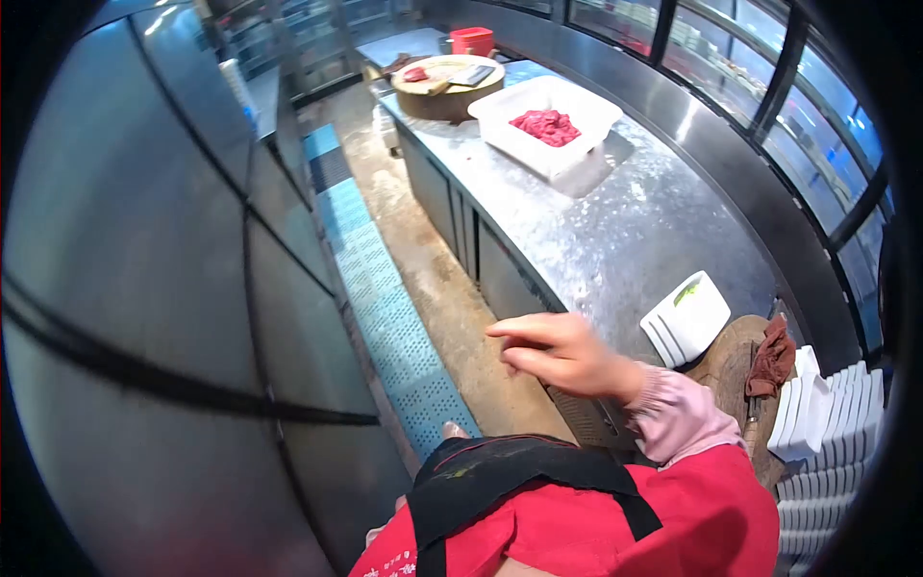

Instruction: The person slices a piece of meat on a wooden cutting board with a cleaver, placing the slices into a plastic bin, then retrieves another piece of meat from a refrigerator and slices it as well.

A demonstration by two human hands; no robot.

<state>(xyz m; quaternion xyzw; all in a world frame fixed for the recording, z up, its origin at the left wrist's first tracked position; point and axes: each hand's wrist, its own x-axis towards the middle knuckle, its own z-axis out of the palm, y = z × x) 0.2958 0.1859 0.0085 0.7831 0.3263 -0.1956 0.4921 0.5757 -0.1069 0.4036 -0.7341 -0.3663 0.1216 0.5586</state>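
Observation:
My right hand [567,358], in a pink sleeve cuff [685,413], is held in front of my body near the front edge of the steel counter [596,260]. Its index finger points left, the other fingers are loosely bent and apart, and nothing shows in them. To its right stands a small stack of white square dishes [687,315] with a green leaf design on the top one. My left hand is out of view. I wear a red top [577,524] and a black apron [519,471].
Farther along the counter are a white tub [490,123] holding red meat [546,126], a round chopping block [452,101] with a cleaver, and a red container [471,40]. At right, a brown cloth [772,358] lies beside many white dishes [832,452]. Steel cabinets [125,240] line the left.

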